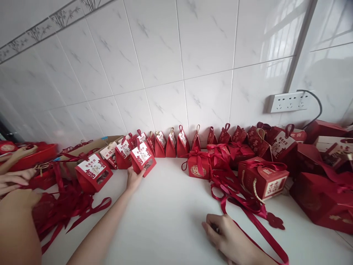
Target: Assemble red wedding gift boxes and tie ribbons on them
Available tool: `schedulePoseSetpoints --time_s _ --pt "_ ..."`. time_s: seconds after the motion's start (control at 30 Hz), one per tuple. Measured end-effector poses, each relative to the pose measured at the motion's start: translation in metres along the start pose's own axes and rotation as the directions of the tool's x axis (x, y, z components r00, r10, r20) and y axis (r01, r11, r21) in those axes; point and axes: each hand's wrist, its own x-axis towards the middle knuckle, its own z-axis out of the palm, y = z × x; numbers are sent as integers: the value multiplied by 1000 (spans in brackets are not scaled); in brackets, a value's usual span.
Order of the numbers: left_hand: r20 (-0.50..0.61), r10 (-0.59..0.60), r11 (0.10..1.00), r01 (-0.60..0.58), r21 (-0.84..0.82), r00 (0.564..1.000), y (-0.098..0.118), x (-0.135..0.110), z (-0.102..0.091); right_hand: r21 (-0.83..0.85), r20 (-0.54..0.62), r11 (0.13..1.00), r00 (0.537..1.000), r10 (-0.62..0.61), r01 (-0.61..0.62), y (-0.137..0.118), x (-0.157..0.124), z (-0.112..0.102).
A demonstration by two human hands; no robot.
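Note:
My left hand [135, 178] grips a small red gift box [147, 165] by its lower edge. The box has a peaked top, a white printed label and a little window, and it stands at the end of a row of similar boxes. My right hand [227, 235] rests low on the white table with its fingers curled in, and no object shows in it. Beside it, a long dark red ribbon [256, 221] trails over the table. Another windowed gift box [93, 172] stands left of my left hand.
Several peaked boxes line the tiled wall. Square red boxes with bows [200, 165] and a rope-handled box [263, 178] stand at the right. A ribbon heap [63, 209] lies left. Another person's hands [16, 180] are at the far left. A power strip [289, 102] is on the wall.

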Motion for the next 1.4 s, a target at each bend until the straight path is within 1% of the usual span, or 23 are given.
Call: schedulePoseSetpoints --time_s 0.07,0.1,0.13,0.2,0.23,0.3,0.37,0.4,0.43,0.47,0.5,0.57,0.6,0.63,0.67,0.73,0.77,0.8,0.9,0.97,1.1,1.2,1.4 --pt "142 61 997 -53 -58 988 0 -27 -8 2 -109 992 986 -124 125 0 -2 -1" --pt "217 89 994 -72 -88 972 0 -43 -13 -9 -205 976 955 -214 217 0 -3 -3" --pt "287 114 990 -83 -117 951 2 -61 -18 -30 -313 950 899 -305 312 -1 -5 -5" --pt "439 189 976 -121 -179 878 9 -98 -27 -86 -519 890 743 -423 447 -3 -9 -10" --pt "517 240 966 -147 -214 822 15 -118 -30 -104 -600 870 667 -442 482 -4 -11 -13" --pt "672 375 926 -220 -307 638 28 -155 -32 -135 -720 836 527 -452 532 -6 -17 -20" --pt "767 457 890 -246 -385 450 43 -188 -28 -156 -773 790 425 -472 593 -9 -25 -26" --pt "794 477 878 -245 -411 376 50 -201 -24 -174 -778 756 383 -498 631 -10 -30 -30" --pt "811 491 869 -243 -431 319 57 -211 -20 -196 -779 724 344 -525 661 -12 -34 -33" --pt "818 504 860 -242 -448 277 62 -219 -15 -217 -777 703 316 -544 678 -13 -39 -37" --pt "823 513 854 -243 -461 243 68 -223 -10 -231 -777 695 300 -553 681 -15 -42 -41" --pt "821 539 838 -224 -498 191 79 -225 -3 -246 -785 707 292 -547 663 -17 -48 -49" --pt "804 566 823 -188 -536 184 85 -223 -1 -248 -789 716 292 -540 653 -18 -49 -52" --pt "775 600 800 -135 -585 198 93 -220 -1 -250 -791 719 291 -538 648 -18 -49 -54" --pt "733 635 766 -81 -637 245 102 -217 -1 -253 -791 718 289 -540 649 -17 -49 -55" --pt "623 674 689 -36 -724 397 125 -212 -2 -266 -785 711 282 -552 651 -15 -46 -56" --pt "582 672 675 -56 -736 459 137 -212 -2 -277 -780 709 279 -560 649 -14 -44 -56" --pt "562 669 680 -95 -727 487 148 -212 -2 -288 -778 706 272 -567 647 -14 -43 -55" --pt "566 667 714 -197 -672 485 174 -219 3 -323 -780 697 237 -579 640 -13 -40 -52" --pt "510 695 683 -246 -687 506 179 -224 9 -361 -776 693 211 -595 624 -13 -39 -50" --pt "344 758 578 -326 -748 555 170 -232 17 -489 -715 638 145 -684 595 -14 -37 -48" --pt "321 760 561 -320 -764 565 160 -235 17 -540 -670 598 128 -732 592 -14 -37 -46" --pt "299 775 522 -298 -799 557 150 -243 14 -563 -660 588 112 -742 581 -13 -39 -45"
